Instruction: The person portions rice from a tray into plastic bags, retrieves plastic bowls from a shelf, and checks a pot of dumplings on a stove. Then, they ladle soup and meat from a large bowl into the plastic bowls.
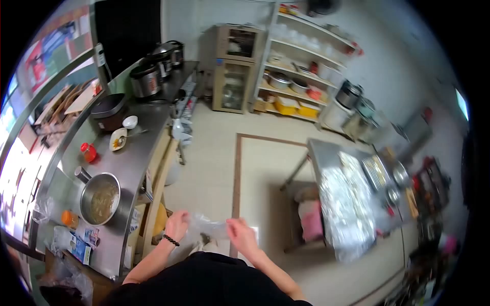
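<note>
A clear plastic bag is stretched between my two hands, in front of my body and above the floor. My left hand, with a dark bead bracelet at the wrist, is closed on the bag's left side. On the other side, the fingers of my right hand pinch the bag's edge. Nearest to my left hand is the steel counter, which bears a saucepan with cloudy liquid in it. The exact finger positions are small and slightly blurred.
Along the left counter stand a red-lidded jar, a small dish with a spoon and several cookers. To the right, a steel table carries foil-like sheeting. A cabinet and shelves line the back.
</note>
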The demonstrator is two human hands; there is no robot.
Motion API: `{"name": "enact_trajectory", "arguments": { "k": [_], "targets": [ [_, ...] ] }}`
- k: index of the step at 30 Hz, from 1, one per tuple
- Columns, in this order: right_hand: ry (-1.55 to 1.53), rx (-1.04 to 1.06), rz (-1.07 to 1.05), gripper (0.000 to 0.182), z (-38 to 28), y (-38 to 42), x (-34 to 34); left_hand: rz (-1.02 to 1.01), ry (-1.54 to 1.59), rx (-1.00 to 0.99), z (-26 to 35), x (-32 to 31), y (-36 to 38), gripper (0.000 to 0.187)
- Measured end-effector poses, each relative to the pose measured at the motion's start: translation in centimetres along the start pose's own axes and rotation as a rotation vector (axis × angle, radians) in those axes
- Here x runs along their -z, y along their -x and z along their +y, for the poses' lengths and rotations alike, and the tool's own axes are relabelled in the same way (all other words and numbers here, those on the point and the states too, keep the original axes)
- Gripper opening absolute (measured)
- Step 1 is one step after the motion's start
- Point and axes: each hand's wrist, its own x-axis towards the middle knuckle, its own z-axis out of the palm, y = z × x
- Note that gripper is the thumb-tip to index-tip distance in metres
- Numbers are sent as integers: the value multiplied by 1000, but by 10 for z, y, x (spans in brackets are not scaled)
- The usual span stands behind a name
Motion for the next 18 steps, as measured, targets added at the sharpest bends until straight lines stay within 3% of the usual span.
{"name": "enact_trajectory", "arguments": {
  "k": [1, 2, 3, 4, 5, 6, 7, 9, 10, 11, 12, 14, 15, 17, 18],
  "targets": [
    [-125, 73, 136, 19, -21, -4, 27, 26, -8, 33, 41, 19, 9, 28],
    [-99, 293, 421, 19, -25, 1, 42, 315, 221, -99, 85, 36, 20, 30],
    [-40, 550, 717, 19, 22, -144, 17, 629, 485, -262, 75, 29, -129, 32],
    [116, 612, 686, 18, 37, -181, 5, 650, 461, -267, 53, 28, -175, 32],
    [106, 621, 658, 18, 65, -214, -11, 381, 225, -136, 21, 4, -216, 35],
    [108, 330, 312, 19, 89, -237, -31, 85, -12, 16, 9, -2, -233, 39],
    [126, 66, -23, 21, 114, -265, -47, 95, -8, 48, 1, -8, -253, 39],
    [-54, 71, 214, 24, 76, -325, -9, 122, 62, -63, 28, 3, -314, 42],
    [2, 276, 441, 25, 69, -351, 4, 363, 218, -162, 53, 16, -341, 41],
    [51, 475, 673, 26, 74, -378, 12, 383, 208, -145, 55, 12, -378, 41],
    [27, 487, 663, 26, 92, -411, 7, 319, 132, -132, 50, 7, -420, 41],
    [390, 550, 276, 24, 147, -475, -20, 173, -11, -83, 28, -16, -496, 40],
    [255, 401, 17, 25, 168, -517, -36, 101, -73, -51, 17, -28, -527, 39],
    [-130, 173, 130, 22, 166, -578, -34, 57, -147, -7, 22, -20, -578, 39],
    [-136, 203, 124, 22, 167, -610, -32, 280, 145, -72, 53, -1, -594, 39]
  ]
}}
